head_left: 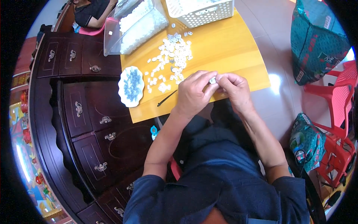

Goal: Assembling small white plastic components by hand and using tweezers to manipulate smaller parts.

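My left hand (194, 93) and my right hand (234, 89) meet over the near edge of a yellow wooden table (223, 48). Between their fingertips they pinch one small white plastic part (213, 80). Just beyond the hands lies a loose pile of several similar white parts (169, 56) spread over the tabletop. A white oval dish (131, 86) holding small blue-grey metal pieces sits at the table's left edge, left of my left hand. A thin black tool (166, 98) lies on the table near my left wrist.
A white slotted basket (201, 13) and a clear plastic bag of white parts (136, 24) stand at the table's far side. A dark wooden cabinet with drawers (85, 119) fills the left. Red plastic chairs (335, 97) and green bags (317, 41) are on the right. Another person (91, 13) sits at top left.
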A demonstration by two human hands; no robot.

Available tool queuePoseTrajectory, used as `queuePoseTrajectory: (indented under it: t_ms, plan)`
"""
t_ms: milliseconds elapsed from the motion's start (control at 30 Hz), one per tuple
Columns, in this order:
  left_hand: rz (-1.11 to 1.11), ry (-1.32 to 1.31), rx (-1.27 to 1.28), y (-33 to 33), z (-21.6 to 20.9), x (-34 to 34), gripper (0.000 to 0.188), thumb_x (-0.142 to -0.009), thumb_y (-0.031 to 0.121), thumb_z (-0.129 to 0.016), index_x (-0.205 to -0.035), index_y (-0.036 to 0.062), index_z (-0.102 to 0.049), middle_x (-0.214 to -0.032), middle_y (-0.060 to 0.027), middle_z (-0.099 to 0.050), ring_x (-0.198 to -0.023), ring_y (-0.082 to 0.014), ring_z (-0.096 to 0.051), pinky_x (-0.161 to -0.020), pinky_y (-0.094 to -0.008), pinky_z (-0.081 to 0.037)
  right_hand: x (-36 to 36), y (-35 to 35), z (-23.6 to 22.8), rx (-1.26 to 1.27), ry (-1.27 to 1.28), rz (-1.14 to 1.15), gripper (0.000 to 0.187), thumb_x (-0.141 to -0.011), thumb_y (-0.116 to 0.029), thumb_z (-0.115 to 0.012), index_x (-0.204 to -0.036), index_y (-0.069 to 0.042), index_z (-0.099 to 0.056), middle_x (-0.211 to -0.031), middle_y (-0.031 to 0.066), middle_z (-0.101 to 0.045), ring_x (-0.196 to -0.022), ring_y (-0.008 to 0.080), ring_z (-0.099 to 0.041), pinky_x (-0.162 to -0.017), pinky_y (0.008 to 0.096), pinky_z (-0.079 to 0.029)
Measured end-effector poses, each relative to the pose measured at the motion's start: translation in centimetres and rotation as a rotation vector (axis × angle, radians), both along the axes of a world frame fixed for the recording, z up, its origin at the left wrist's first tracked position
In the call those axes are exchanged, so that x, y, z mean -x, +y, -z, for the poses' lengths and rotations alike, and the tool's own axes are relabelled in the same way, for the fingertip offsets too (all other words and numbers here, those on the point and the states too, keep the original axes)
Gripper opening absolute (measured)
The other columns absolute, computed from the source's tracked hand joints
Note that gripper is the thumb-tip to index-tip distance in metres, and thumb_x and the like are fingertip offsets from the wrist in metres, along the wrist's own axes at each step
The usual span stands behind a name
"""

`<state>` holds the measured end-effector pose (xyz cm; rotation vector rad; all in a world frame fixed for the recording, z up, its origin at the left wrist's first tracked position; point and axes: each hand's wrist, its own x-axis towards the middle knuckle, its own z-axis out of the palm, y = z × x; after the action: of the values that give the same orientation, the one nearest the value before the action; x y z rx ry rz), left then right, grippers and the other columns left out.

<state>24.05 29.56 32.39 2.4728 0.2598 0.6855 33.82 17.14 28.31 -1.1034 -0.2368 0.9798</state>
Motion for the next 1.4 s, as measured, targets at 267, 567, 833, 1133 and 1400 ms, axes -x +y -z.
queuePoseTrajectory:
  t_ms: [267, 567, 833, 1133, 1400]
  plan:
    - [-0.023, 0.094, 0.037, 0.3, -0.9, -0.1, 0.022, -0.079, 0.004, -0.076, -0.1, 0.0037, -0.068, -0.088, -0.0108, -0.069, -0.075, -0.0252, -0.067, -0.065, -0.0341, -0.053, -0.2, 0.3, 0.3, -0.026, -0.014, -0.004, 0.02, -0.099, -0.019, -0.065, -0.094, -0.001, -0.072, -0.084, -0.001, -0.067, -0.077, 0.0063, -0.059, -0.072, 0.0225, -0.048]
    - [0.073, 0.613, -0.176, 4.0, -3.1, 0.5, 0.018, -0.083, 0.012, -0.072, -0.098, 0.0046, -0.07, -0.092, -0.0175, -0.07, -0.083, -0.0366, -0.069, -0.076, -0.0463, -0.055, 0.0, 0.5, 1.3, -0.115, 0.023, 0.084, 0.019, -0.102, -0.018, -0.059, -0.116, -0.004, -0.062, -0.109, 0.0053, -0.068, -0.094, 0.0109, -0.064, -0.083, 0.0262, -0.052]
    - [-0.153, 0.12, -0.264, 10.6, -11.2, -7.0, 0.031, -0.087, 0.012, -0.068, -0.116, 0.0041, -0.067, -0.085, -0.0127, -0.07, -0.075, -0.0293, -0.07, -0.071, -0.0408, -0.055, -0.4, 0.4, 1.3, -0.086, 0.024, 0.047, 0.016, -0.101, -0.015, -0.06, -0.113, -0.005, -0.063, -0.105, 0.0048, -0.07, -0.09, 0.0103, -0.064, -0.081, 0.0258, -0.052]
    - [-0.138, 0.356, -0.201, 10.1, -5.1, 0.4, 0.01, -0.085, 0.017, -0.068, -0.088, 0.0096, -0.075, -0.087, -0.0107, -0.071, -0.079, -0.0305, -0.069, -0.072, -0.0409, -0.055, -0.2, 0.7, 0.5, -0.093, 0.021, -0.008, 0.015, -0.099, -0.011, -0.062, -0.11, -0.001, -0.063, -0.102, 0.0051, -0.07, -0.09, 0.0111, -0.064, -0.085, 0.0263, -0.053]
    - [-0.226, 0.46, -0.164, 8.9, -0.1, 3.5, 0.01, -0.081, 0.018, -0.07, -0.078, 0.0093, -0.072, -0.081, -0.0089, -0.07, -0.078, -0.0304, -0.068, -0.069, -0.0433, -0.054, -0.2, 0.4, 0.7, -0.083, -0.014, -0.009, 0.014, -0.099, -0.01, -0.062, -0.11, -0.002, -0.064, -0.102, 0.0048, -0.07, -0.089, 0.011, -0.064, -0.083, 0.0265, -0.053]
